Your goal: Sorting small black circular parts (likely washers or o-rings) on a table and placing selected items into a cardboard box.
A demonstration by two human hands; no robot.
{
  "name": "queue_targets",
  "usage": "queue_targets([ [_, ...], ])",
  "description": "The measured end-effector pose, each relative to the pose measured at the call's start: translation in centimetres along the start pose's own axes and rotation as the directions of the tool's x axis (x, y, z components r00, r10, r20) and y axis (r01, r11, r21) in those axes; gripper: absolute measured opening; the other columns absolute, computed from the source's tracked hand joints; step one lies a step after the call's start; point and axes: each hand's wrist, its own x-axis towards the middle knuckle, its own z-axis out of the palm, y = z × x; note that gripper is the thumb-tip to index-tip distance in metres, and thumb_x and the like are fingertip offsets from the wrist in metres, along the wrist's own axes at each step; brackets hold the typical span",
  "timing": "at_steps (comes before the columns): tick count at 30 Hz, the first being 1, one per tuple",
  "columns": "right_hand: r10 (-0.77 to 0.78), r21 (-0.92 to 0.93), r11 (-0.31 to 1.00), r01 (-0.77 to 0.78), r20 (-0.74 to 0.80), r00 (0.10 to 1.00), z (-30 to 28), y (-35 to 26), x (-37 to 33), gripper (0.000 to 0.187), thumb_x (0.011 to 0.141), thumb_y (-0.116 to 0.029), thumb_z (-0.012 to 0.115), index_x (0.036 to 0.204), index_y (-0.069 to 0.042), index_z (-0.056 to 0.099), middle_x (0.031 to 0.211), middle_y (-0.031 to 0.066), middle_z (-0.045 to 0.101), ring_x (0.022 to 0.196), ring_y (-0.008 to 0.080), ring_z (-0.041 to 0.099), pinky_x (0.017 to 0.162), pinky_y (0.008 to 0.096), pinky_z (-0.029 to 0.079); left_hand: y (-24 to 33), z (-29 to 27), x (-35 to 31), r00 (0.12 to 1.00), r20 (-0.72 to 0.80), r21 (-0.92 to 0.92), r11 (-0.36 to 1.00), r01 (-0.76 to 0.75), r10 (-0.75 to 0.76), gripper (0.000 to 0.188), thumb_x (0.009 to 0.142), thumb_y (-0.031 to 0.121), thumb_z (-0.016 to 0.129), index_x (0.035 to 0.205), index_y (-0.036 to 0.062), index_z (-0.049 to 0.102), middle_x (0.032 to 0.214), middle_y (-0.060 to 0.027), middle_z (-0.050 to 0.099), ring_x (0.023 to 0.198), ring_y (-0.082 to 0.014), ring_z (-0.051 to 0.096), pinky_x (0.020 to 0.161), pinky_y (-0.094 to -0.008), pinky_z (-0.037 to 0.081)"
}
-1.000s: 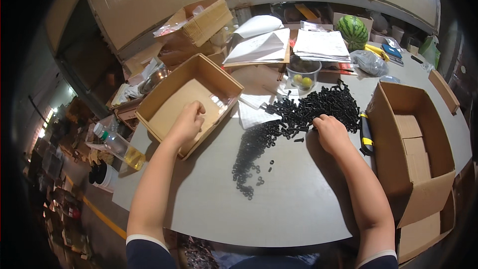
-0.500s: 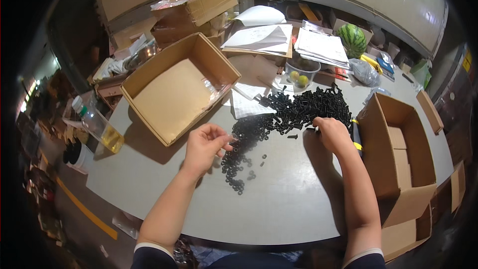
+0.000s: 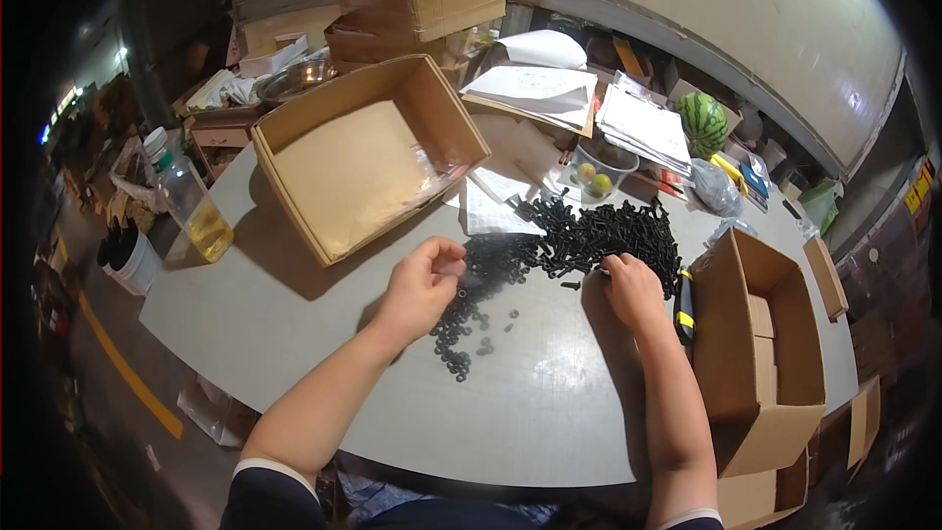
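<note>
A heap of black screws point(image 3: 608, 236) spreads across the middle of the grey table. Small black nuts point(image 3: 456, 334) trail from its left side toward me; part of that patch looks blurred. My left hand point(image 3: 417, 290) is over the left edge of the nuts, its fingers curled together around something pale and see-through too small to name. At the near right edge of the screws, my right hand point(image 3: 636, 292) has its fingertips pinched together. What they hold, if anything, is hidden.
An open cardboard box point(image 3: 334, 167) with clear plastic inside tilts at the left. Another open box point(image 3: 760, 353) stands right, beside a black-and-yellow tool point(image 3: 684, 304). A bottle of yellow liquid point(image 3: 201, 211) is far left. Papers point(image 3: 535, 93), a fruit tub point(image 3: 601, 172) and a watermelon point(image 3: 701, 124) are behind.
The whole view has shifted and tilted a little. My left hand has turned slightly, with its fingers drawn closer together. My right hand remains at the near edge of the screws.
</note>
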Motion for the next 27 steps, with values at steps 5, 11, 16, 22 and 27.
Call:
queue_targets([
  [5, 0.073, -0.086, 0.994, -0.06, 0.157, 0.985, -1.8, -1.6, 0.2, 0.008, 0.077, -0.005, 0.055, 0.084, -0.006, 0.059, 0.082, 0.0123, 0.062, 0.082, 0.03, 0.064, 0.069, 0.0401, 0.052, -0.5, 0.5, -0.2, 0.997, -0.023, -0.016, 0.997, -0.077, 0.076, 0.023, 0.085, -0.003, 0.059, 0.106, 0.001, 0.051, 0.096, -0.0049, 0.054, 0.09, -0.011, 0.057, 0.08, -0.0236, 0.047],
  [11, 0.108, -0.206, 0.976, -0.073, 0.166, 0.98, -2.2, -1.7, -0.2, 0.012, 0.077, -0.006, 0.056, 0.079, -0.009, 0.067, 0.079, 0.0135, 0.066, 0.076, 0.03, 0.067, 0.066, 0.0377, 0.054, 1.1, 0.8, -0.8, 0.981, -0.048, 0.169, 0.969, -0.178, 0.188, 0.015, 0.083, 0.0, 0.059, 0.097, -0.0022, 0.064, 0.096, -0.0103, 0.062, 0.084, -0.0173, 0.062, 0.076, -0.0279, 0.051],
  [16, 0.137, -0.213, 0.971, -0.104, 0.142, 0.98, -1.2, -1.4, -0.6, 0.015, 0.079, -0.008, 0.052, 0.084, -0.009, 0.066, 0.078, 0.0115, 0.063, 0.079, 0.0298, 0.065, 0.068, 0.0396, 0.052, 2.1, 1.1, -1.4, 0.957, 0.027, 0.202, 0.936, -0.288, 0.288, 0.017, 0.081, -0.002, 0.059, 0.097, -0.0023, 0.065, 0.096, -0.0116, 0.062, 0.085, -0.0212, 0.063, 0.076, -0.0292, 0.051],
  [22, 0.16, -0.182, 0.973, -0.141, 0.094, 0.983, -0.9, -1.3, -0.6, 0.014, 0.079, -0.007, 0.052, 0.082, -0.009, 0.065, 0.082, 0.0113, 0.063, 0.082, 0.0291, 0.064, 0.069, 0.039, 0.052, 1.9, 1.2, -1.3, 0.932, 0.004, 0.3, 0.889, -0.346, 0.361, 0.015, 0.08, 0.001, 0.061, 0.094, -0.002, 0.066, 0.092, -0.0125, 0.063, 0.082, -0.0209, 0.064, 0.072, -0.029, 0.051],
  [27, 0.171, -0.212, 0.967, -0.144, 0.119, 0.978, -0.6, -1.0, -0.6, 0.016, 0.079, -0.007, 0.052, 0.084, -0.01, 0.067, 0.081, 0.0095, 0.062, 0.082, 0.0284, 0.064, 0.068, 0.0386, 0.051, 2.3, 1.0, -1.3, 0.943, -0.077, 0.24, 0.924, -0.298, 0.325, 0.009, 0.08, 0.005, 0.063, 0.085, -0.0006, 0.068, 0.081, -0.0126, 0.066, 0.074, -0.0241, 0.064, 0.068, -0.0301, 0.05],
])
